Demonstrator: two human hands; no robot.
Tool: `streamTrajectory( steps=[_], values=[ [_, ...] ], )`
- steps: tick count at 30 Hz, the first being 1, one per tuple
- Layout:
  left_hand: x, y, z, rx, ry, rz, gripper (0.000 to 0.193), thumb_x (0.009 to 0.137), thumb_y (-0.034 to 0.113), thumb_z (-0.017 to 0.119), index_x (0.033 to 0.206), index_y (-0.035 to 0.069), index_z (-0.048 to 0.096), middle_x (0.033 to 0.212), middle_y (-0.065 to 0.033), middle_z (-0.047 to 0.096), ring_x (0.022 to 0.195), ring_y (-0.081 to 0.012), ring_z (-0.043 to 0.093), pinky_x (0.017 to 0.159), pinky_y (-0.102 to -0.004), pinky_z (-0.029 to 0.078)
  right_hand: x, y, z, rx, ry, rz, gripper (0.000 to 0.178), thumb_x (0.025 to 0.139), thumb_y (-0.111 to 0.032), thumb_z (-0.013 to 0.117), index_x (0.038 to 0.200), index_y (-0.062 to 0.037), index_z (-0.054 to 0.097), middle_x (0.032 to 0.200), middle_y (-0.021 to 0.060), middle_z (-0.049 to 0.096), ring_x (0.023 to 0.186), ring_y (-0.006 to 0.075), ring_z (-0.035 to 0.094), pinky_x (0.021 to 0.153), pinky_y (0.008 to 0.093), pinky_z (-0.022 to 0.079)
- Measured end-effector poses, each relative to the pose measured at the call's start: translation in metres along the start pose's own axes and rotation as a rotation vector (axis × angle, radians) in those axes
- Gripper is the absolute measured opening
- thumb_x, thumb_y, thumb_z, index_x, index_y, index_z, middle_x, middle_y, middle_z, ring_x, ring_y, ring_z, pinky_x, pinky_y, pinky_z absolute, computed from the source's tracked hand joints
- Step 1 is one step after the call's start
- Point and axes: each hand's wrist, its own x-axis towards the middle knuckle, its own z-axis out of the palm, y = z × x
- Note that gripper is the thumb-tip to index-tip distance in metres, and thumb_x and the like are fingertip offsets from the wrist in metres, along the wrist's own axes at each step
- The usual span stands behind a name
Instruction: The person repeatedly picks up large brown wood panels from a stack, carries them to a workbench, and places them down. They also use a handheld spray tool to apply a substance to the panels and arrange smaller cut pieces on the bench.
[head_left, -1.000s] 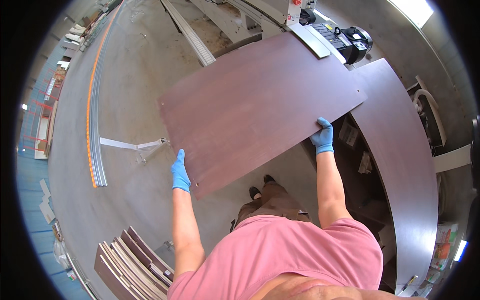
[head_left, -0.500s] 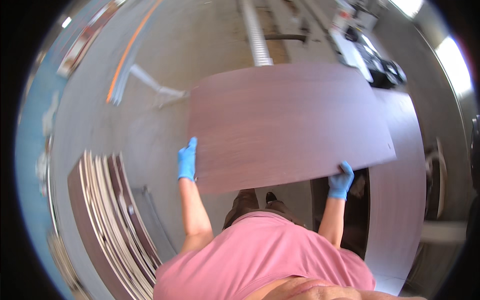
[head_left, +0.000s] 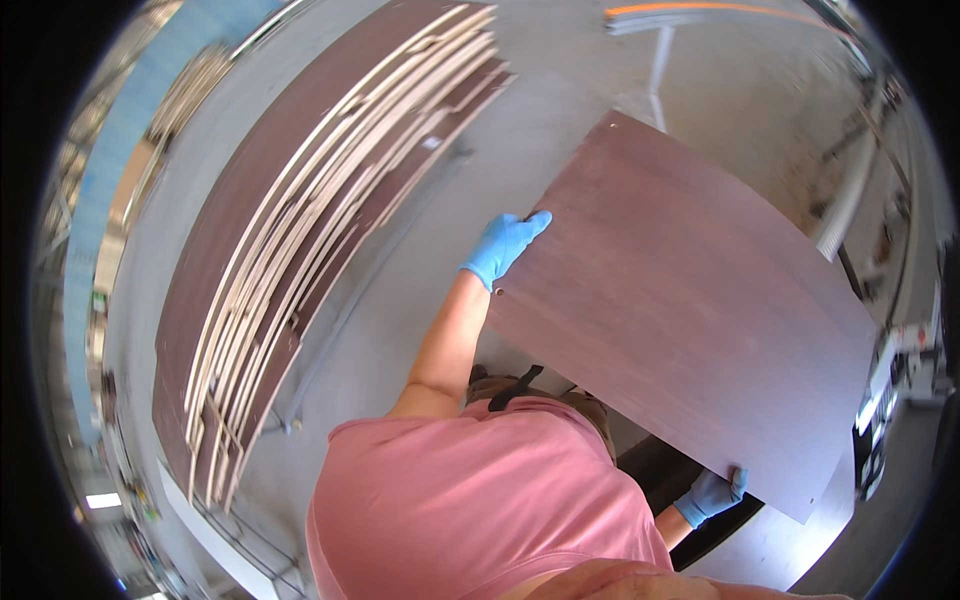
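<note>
I carry a large dark brown rectangular panel (head_left: 690, 300) flat in front of me, above a grey concrete floor. My left hand (head_left: 503, 245), in a blue glove, grips the panel's left edge. My right hand (head_left: 712, 494), also blue-gloved, holds its near right edge, low in the picture and partly hidden under the board. My pink shirt fills the bottom of the view.
A stack of several brown panels with pale edges (head_left: 300, 250) stands on a low cart at the left. A white post (head_left: 658, 75) and an orange floor line (head_left: 700, 12) lie beyond the panel. Machinery (head_left: 890, 380) sits at the right rim.
I have turned to the left with the panel. The panel stack has swung from the lower left into the middle left, and the machine has slid to the right rim.
</note>
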Motion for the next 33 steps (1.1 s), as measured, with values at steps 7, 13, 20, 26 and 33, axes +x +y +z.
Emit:
streamTrajectory(
  steps=[7, 13, 20, 26, 33],
  values=[
    [-0.134, -0.162, -0.209, -0.373, 0.352, -0.002, 0.056, 0.095, 0.053, 0.072, 0.084, -0.002, 0.074, 0.077, 0.003, 0.059, 0.071, -0.0119, 0.051, 0.07, -0.0322, 0.046, -0.098, 0.094, 0.095, -0.002, -0.365, 0.244, 0.074, 0.082, -0.015, 0.073, 0.148, 0.0071, 0.048, 0.147, 0.0189, 0.055, 0.138, 0.0357, 0.05, 0.122, 0.0529, 0.034],
    [-0.268, -0.293, -0.397, -0.488, 0.743, -0.209, 0.062, 0.095, 0.051, 0.073, 0.112, -0.009, 0.075, 0.102, -0.012, 0.076, 0.088, -0.0181, 0.069, 0.082, -0.0322, 0.054, -0.19, 0.267, 0.206, 0.185, -0.594, 0.809, 0.068, 0.08, -0.002, 0.069, 0.146, 0.0063, 0.052, 0.15, 0.0172, 0.055, 0.14, 0.0351, 0.048, 0.125, 0.0532, 0.031],
    [-0.417, -0.437, -0.486, -0.694, 1.146, -0.306, 0.061, 0.095, 0.046, 0.074, 0.123, -0.008, 0.072, 0.111, -0.0131, 0.075, 0.097, -0.0183, 0.069, 0.089, -0.0318, 0.055, -0.352, 0.436, 0.33, 0.063, -1.023, 1.167, 0.064, 0.082, -0.004, 0.071, 0.144, 0.0017, 0.055, 0.149, 0.0146, 0.056, 0.141, 0.0343, 0.048, 0.125, 0.0529, 0.032],
    [-0.473, -0.513, -0.532, -0.817, 1.37, -0.379, 0.06, 0.092, 0.046, 0.077, 0.115, -0.01, 0.074, 0.104, -0.0123, 0.076, 0.086, -0.0175, 0.069, 0.079, -0.0344, 0.056, -0.485, 0.555, 0.395, -0.123, -1.106, 1.217, 0.061, 0.082, -0.008, 0.068, 0.141, -0.0013, 0.058, 0.143, 0.0125, 0.059, 0.135, 0.0316, 0.052, 0.12, 0.0506, 0.039],
    [-0.475, -0.589, -0.583, -0.751, 1.507, -0.319, 0.047, 0.096, 0.038, 0.074, 0.11, -0.006, 0.077, 0.099, -0.0032, 0.074, 0.089, -0.0109, 0.063, 0.08, -0.0306, 0.053, -0.582, 0.624, 0.439, -0.266, -1.126, 1.34, 0.062, 0.082, -0.007, 0.067, 0.143, -0.0052, 0.057, 0.141, 0.0108, 0.06, 0.132, 0.0312, 0.056, 0.116, 0.0498, 0.045]
  ],
)
